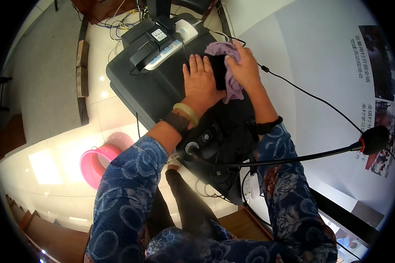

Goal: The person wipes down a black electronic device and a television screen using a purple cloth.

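My right hand (245, 67) grips a crumpled purple cloth (234, 88) near the far right part of a black speaker-like case (164, 90). My left hand (200, 80) lies on the top of this case, palm down and fingers a little apart, holding nothing. Its thumb reaches to the cloth's edge. Beyond my left fingertips, a white power strip (187, 31) lies across the case with a black power adapter (158, 34) plugged into it. Below my wrists, a gooseneck microphone (375, 139) rises from its black base (197, 141) and arches to the right.
A pink bucket (102, 161) stands on the tiled floor to the left. A thin black cable (302, 85) runs across the white wall panel (316, 59), which bears photos and writing. Tangled cables (125, 21) lie behind the case. A white device (255, 185) sits by my right forearm.
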Available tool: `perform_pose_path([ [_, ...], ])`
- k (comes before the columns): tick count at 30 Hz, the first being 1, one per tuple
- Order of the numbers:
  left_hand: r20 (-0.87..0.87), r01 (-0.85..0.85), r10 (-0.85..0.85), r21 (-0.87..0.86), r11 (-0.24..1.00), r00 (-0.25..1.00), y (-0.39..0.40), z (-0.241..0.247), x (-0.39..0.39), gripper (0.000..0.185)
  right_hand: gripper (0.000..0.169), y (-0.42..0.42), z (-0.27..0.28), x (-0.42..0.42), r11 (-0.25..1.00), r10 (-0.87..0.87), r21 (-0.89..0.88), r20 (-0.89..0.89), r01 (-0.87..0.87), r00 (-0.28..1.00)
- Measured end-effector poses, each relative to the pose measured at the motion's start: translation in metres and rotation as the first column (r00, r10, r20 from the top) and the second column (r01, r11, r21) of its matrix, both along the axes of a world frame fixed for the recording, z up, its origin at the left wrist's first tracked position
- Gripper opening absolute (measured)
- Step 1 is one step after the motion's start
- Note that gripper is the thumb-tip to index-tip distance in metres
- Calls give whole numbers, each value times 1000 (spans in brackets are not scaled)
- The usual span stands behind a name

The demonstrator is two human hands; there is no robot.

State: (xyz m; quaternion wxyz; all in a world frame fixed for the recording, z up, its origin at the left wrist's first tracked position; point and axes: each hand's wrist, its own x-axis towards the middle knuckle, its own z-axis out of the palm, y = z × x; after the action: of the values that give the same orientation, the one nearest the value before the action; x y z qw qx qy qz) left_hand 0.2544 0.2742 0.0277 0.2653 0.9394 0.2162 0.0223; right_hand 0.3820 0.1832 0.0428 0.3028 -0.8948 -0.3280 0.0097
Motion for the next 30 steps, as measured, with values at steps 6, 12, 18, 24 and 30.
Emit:
perform_pose_path([
  [6,235,-8,10,-10,1000,972,10,-30,-5,125,35,14,1,-34,953,246,-185,7,-240,969],
  [12,258,-29,60,-123,992,964,7,-24,-7,135,31,3,-10,-12,975,153,-170,45,-143,987],
  [18,271,-17,54,-137,990,961,9,-21,-6,136,33,-10,-3,-26,929,305,-192,-93,-317,948],
  [24,228,-19,45,-112,994,973,8,-16,-7,137,38,-3,-7,-9,957,167,-253,94,-138,981],
  [30,152,-33,55,-139,990,987,9,-16,-6,137,33,-80,-9,-54,988,95,-124,58,-87,994],
])
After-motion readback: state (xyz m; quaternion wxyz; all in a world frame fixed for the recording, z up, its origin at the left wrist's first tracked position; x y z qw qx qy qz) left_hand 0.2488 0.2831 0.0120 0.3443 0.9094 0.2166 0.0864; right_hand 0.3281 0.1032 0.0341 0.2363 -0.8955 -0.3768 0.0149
